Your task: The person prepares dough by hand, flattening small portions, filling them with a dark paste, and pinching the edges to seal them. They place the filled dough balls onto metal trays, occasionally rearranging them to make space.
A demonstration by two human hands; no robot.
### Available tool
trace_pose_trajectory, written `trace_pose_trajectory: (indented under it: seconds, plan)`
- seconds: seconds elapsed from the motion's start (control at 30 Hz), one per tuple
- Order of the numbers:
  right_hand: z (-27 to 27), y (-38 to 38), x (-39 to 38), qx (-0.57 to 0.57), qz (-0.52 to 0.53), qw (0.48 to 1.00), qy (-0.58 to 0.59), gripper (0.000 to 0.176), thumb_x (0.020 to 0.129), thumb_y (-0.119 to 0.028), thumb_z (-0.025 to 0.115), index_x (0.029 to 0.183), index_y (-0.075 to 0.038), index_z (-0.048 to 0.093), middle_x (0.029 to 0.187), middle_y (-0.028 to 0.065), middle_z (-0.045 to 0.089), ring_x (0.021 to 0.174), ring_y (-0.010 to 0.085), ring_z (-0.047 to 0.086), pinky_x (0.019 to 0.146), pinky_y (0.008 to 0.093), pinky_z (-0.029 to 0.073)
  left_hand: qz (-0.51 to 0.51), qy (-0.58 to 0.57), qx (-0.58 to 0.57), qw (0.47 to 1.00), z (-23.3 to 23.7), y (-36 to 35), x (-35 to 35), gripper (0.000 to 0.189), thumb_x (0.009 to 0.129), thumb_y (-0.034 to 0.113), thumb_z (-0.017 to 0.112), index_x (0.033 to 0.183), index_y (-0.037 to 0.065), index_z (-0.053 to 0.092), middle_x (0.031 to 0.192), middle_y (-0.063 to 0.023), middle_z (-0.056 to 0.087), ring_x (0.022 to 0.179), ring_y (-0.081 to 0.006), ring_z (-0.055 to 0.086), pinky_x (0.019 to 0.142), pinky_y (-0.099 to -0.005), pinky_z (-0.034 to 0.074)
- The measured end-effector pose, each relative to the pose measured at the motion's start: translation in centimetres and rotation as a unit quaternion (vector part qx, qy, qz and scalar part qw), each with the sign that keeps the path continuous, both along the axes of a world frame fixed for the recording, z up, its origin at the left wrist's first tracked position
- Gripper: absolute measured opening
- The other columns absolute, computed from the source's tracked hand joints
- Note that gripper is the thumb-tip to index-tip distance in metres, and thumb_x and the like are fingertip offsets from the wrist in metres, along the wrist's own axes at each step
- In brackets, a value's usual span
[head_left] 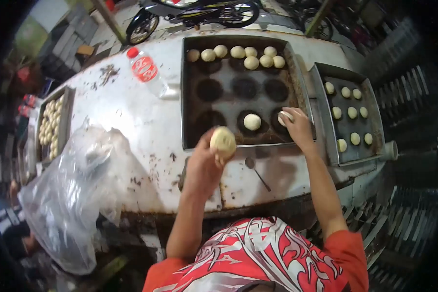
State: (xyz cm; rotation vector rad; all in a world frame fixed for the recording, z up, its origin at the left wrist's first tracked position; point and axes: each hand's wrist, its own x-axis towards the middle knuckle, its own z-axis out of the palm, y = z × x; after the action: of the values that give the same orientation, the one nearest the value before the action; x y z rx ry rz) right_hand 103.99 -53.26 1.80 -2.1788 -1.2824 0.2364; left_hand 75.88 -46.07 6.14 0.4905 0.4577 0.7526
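My left hand (210, 158) is closed round a pale dough ball (223, 140), held over the front left corner of the large dark baking tray (238, 87). At that tray's front right, my right hand (298, 127) has its fingers on another dough ball (285, 118), partly hidden by them. One ball (252, 122) sits alone between the two hands on a dark round patch. Several more balls (250, 62) lie along the tray's far side.
A smaller tray (332, 138) with several spaced balls stands on the right. On the left are a filled tray (69, 104), a plastic bag (78, 190) and a bottle (146, 70). A spoon (258, 174) lies near the front edge. Beyond the table stands a motorcycle (194, 14).
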Motion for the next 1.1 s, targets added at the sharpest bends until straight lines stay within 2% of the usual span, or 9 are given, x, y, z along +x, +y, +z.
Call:
trace_pose_trajectory:
  seconds: [0.07, 0.17, 0.2, 0.27, 0.33, 0.4, 0.6, 0.7, 1.1]
  plan:
    - [-4.9, 1.0, 1.8, -0.113, 0.079, 0.989, -0.057, 0.044, 0.091, -0.036, 0.048, 0.117, -0.001, 0.056, 0.125, 0.0202, 0.050, 0.118, 0.0346, 0.045, 0.099, 0.0416, 0.034, 0.022, 0.070, -0.043, 0.996, -3.4, -5.5, -2.8, 0.044, 0.082, 0.020, 0.061, 0.119, 0.003, 0.046, 0.107, -0.0091, 0.056, 0.097, -0.0205, 0.057, 0.080, -0.0333, 0.049]
    - [-0.4, -0.5, -2.9, -0.128, 0.026, 0.980, -0.151, 0.071, 0.092, -0.058, 0.019, 0.134, -0.005, 0.039, 0.138, 0.0225, 0.034, 0.134, 0.0412, 0.012, 0.108, 0.0546, 0.004, 0.109, 0.131, -0.112, 0.979, -5.3, -12.6, -4.4, 0.027, 0.086, 0.007, 0.054, 0.113, 0.003, 0.049, 0.102, -0.0088, 0.059, 0.090, -0.0198, 0.061, 0.078, -0.0302, 0.052]
    - [-0.5, -1.7, -4.8, -0.029, 0.049, 0.970, -0.236, 0.057, 0.094, -0.046, 0.034, 0.128, -0.003, 0.045, 0.135, 0.0216, 0.040, 0.130, 0.0394, 0.028, 0.106, 0.0520, 0.020, 0.155, 0.143, -0.118, 0.970, -5.9, -14.3, -3.9, 0.025, 0.086, 0.004, 0.052, 0.112, 0.003, 0.051, 0.101, -0.0077, 0.059, 0.089, -0.0183, 0.061, 0.078, -0.0292, 0.051]
    - [0.7, -4.9, -11.1, 0.204, 0.184, 0.957, 0.091, 0.028, 0.086, -0.010, 0.056, 0.113, -0.001, 0.056, 0.114, 0.0174, 0.056, 0.096, 0.0319, 0.057, 0.084, 0.0366, 0.045, 0.217, 0.275, -0.053, 0.935, -8.1, -16.9, -2.1, 0.026, 0.085, 0.002, 0.050, 0.111, 0.002, 0.053, 0.101, -0.0066, 0.059, 0.091, -0.0160, 0.059, 0.080, -0.0269, 0.049]
    - [-2.0, -8.3, -16.8, 0.157, 0.249, 0.929, 0.223, 0.026, 0.091, -0.015, 0.048, 0.112, -0.002, 0.057, 0.110, 0.0137, 0.057, 0.082, 0.0216, 0.055, 0.078, 0.0296, 0.045, 0.222, 0.207, 0.004, 0.953, -7.3, -19.4, -0.3, 0.039, 0.081, 0.002, 0.044, 0.119, 0.000, 0.050, 0.108, -0.0084, 0.058, 0.100, -0.0166, 0.055, 0.088, -0.0279, 0.043]
    - [-3.1, -9.1, -19.2, -0.007, 0.190, 0.808, 0.558, 0.036, 0.092, -0.024, 0.039, 0.111, 0.000, 0.057, 0.107, 0.0110, 0.058, 0.098, 0.0199, 0.052, 0.089, 0.0317, 0.038, 0.260, 0.079, -0.124, 0.954, -5.8, -21.4, -0.5, 0.043, 0.080, 0.007, 0.042, 0.123, -0.002, 0.047, 0.113, -0.0109, 0.056, 0.104, -0.0203, 0.054, 0.090, -0.0321, 0.043]
    - [-4.8, -6.1, -22.9, 0.101, 0.323, 0.932, 0.130, 0.033, 0.083, -0.014, 0.057, 0.114, -0.004, 0.057, 0.104, 0.0129, 0.055, 0.096, 0.0271, 0.050, 0.086, 0.0343, 0.040, 0.231, -0.111, -0.155, 0.954, -5.1, -23.5, -10.5, 0.046, 0.078, 0.008, 0.042, 0.123, -0.006, 0.043, 0.120, -0.0211, 0.051, 0.113, -0.0321, 0.051, 0.097, -0.0392, 0.043]
    - [-5.6, -4.4, -24.9, 0.149, 0.368, 0.915, -0.075, 0.047, 0.075, -0.020, 0.068, 0.117, -0.005, 0.054, 0.117, 0.0082, 0.048, 0.104, 0.0285, 0.043, 0.090, 0.0382, 0.039, 0.267, 0.105, -0.143, 0.947, -6.9, -24.5, -12.5, 0.050, 0.073, -0.013, 0.042, 0.121, -0.003, 0.035, 0.119, -0.0242, 0.049, 0.109, -0.0351, 0.053, 0.093, -0.0377, 0.048]
    - [-5.6, -5.7, -21.6, 0.048, 0.343, 0.922, -0.173, 0.023, 0.076, -0.016, 0.066, 0.097, -0.007, 0.065, 0.092, 0.0024, 0.062, 0.089, 0.0244, 0.051, 0.081, 0.0338, 0.041, 0.133, -0.032, -0.120, 0.983, -9.4, -17.7, -20.0, 0.050, 0.076, -0.008, 0.041, 0.126, -0.003, 0.038, 0.119, -0.0139, 0.050, 0.112, -0.0224, 0.050, 0.091, -0.0286, 0.043]
